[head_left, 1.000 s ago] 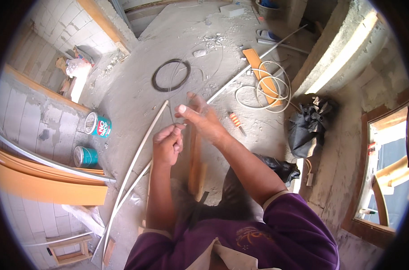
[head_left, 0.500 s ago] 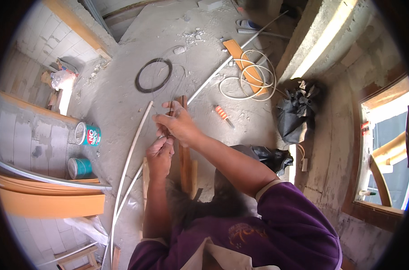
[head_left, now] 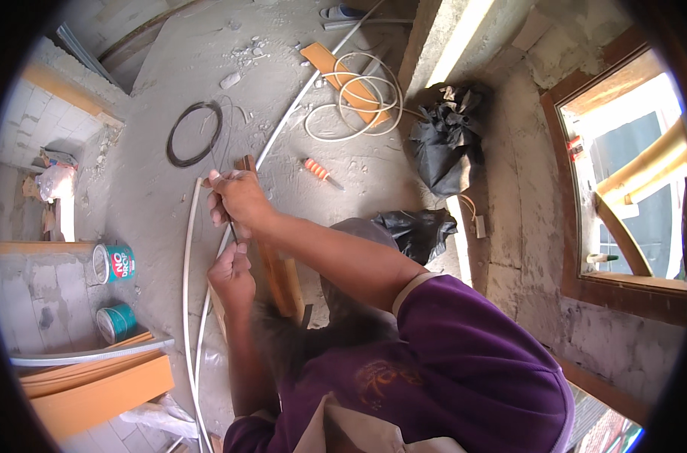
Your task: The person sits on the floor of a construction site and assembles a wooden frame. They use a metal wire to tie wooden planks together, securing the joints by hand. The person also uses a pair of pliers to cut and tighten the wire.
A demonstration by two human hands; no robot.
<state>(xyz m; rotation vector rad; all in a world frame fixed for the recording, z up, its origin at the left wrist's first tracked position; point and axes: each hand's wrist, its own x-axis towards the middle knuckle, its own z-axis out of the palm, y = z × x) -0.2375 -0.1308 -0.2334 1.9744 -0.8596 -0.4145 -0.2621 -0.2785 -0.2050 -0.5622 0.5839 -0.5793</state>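
Note:
My right hand (head_left: pixel 239 199) is closed, its fingers pinched on thin dark wire. Just below it, my left hand (head_left: pixel 232 278) is closed too, gripping the lower end of a short dark length of wire (head_left: pixel 234 231) that spans the gap between both hands. From the coil of dark wire (head_left: pixel 176 155) on the floor, thin strands run toward my right hand. The tip of a white pipe (head_left: pixel 188 257) lies right beside my right fingertips; whether they touch, I cannot tell. Under my right forearm is a brown wooden piece (head_left: pixel 277 283).
An orange-handled tool (head_left: pixel 316 168) lies on the concrete floor. Beyond it are a loose white hose (head_left: pixel 313 133) and an orange board (head_left: pixel 324 59). Black plastic bags (head_left: pixel 449 143) stand at the right wall. Two teal cans (head_left: pixel 117 323) and stacked orange boards (head_left: pixel 101 389) are at left.
The whole view has shifted, so floor things appear farther left and up. My hands have moved slightly apart, baring dark wire between them, and the right one is nearer the pipe's tip.

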